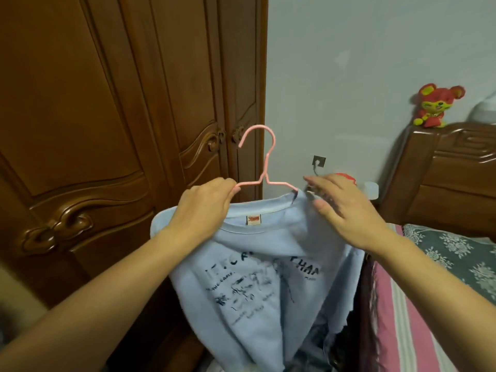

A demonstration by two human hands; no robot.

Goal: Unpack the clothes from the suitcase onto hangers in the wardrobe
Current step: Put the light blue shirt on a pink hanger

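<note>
A thin pink wire hanger (264, 167) is standing upright in the air in front of the person, with its hook at the top curling over to the left. Its long bar is running side to side, and it is tipping down a little on the right. A light blue cotton sweatshirt with dark scribbly writing on the front (257, 269) is hanging from the hanger, with its neck hole at the top and its body dropping straight down. The right end of the hanger is going inside the neck hole, and the left end is showing above the cloth. The left hand (205, 204) is curling its fingers tight around the left end of the hanger and the cloth there. The right hand (346, 208) is reaching to the right side of the collar with its fingers mostly straight and spread a little; the thumb is sitting just under them by the cloth, but it is blurry, so I cannot tell if it is pinching the cloth. The hanger and sweatshirt are being held near the tall brown carved wooden wardrobe (115, 116), whose doors are closed. On the right, a bed with a pink striped sheet (413, 318) is sitting beside a brown wooden headboard (453, 167), and a red and yellow toy mouse (434, 106) is sitting on top of the headboard.
</note>
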